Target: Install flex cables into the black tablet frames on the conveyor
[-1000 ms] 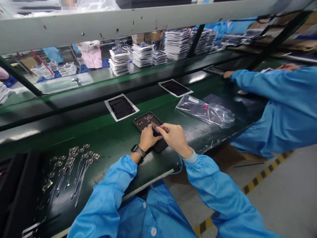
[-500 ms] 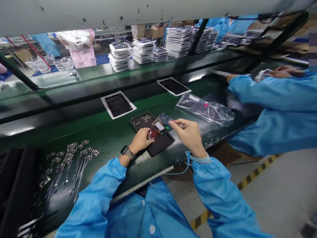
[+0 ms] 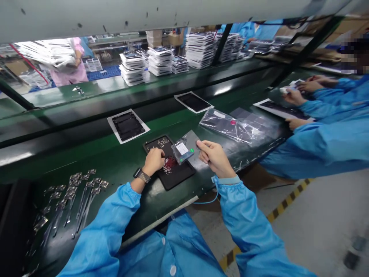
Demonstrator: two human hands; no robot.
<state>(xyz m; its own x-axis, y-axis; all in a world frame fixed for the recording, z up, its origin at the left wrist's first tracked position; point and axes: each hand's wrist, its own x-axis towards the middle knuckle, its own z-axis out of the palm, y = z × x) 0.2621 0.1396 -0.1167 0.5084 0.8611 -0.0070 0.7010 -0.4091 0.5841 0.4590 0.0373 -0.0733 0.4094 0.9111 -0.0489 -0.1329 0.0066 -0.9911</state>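
Note:
My right hand [image 3: 215,157] pinches the edge of a small clear plastic bag [image 3: 186,148] with a white label and green dots. The bag hangs tilted over a black tray [image 3: 178,177]. A heap of tiny red and white parts [image 3: 169,165] lies on the tray, just below the bag. My left hand [image 3: 154,161], with a watch on its wrist, is over the tray's left side with its fingers curled together. Whatever is between those fingertips is hidden. Small metal pieces [image 3: 161,142] lie in the tray's far end, close to the left fingers.
Flex cables with small boards [image 3: 73,192] lie at left. Two dark panels on white sheets [image 3: 128,126] [image 3: 193,102] lie farther back. A large clear bag [image 3: 226,125] is at right, near a co-worker's sleeves [image 3: 325,134]. Paper-wrapped stacks [image 3: 132,69] stand on the rear shelf.
My left hand has moved away from the red and white parts toward the tray's far left side. The small bag is now clear of that hand, still in my right fingers.

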